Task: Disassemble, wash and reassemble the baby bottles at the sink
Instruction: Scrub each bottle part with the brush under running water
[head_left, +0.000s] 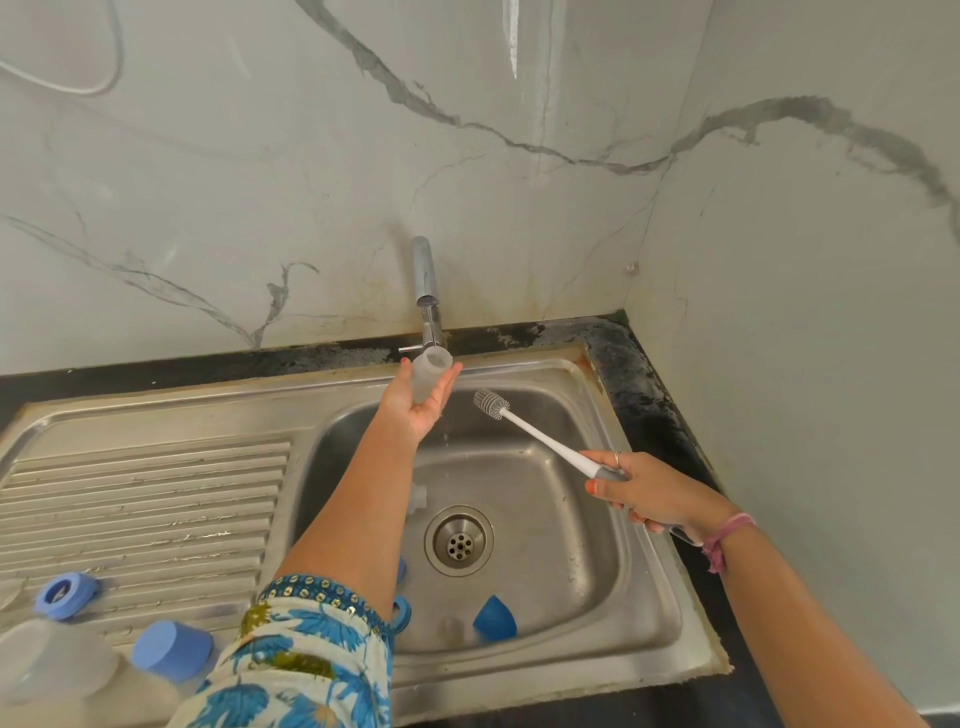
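My left hand (421, 397) holds a clear bottle body (429, 375) up under the chrome tap (427, 291), its open mouth facing up and away. Water drips from it into the steel sink (550, 545). My right hand (657, 493) grips the grey handle of a white bottle brush (530, 431), whose bristle head points up-left, just right of the bottle and apart from it. In the basin lie a dark blue cap (494, 618), a clear teat (450, 630), a blue ring (401, 613) and a clear part (417, 496) partly behind my left arm.
On the ribbed drainboard (145, 514) at the left stand a light blue ring (66, 595), a light blue cap (172, 650) and a clear bottle (57, 670). The drain (459, 540) sits mid-basin. Marble walls close the back and right.
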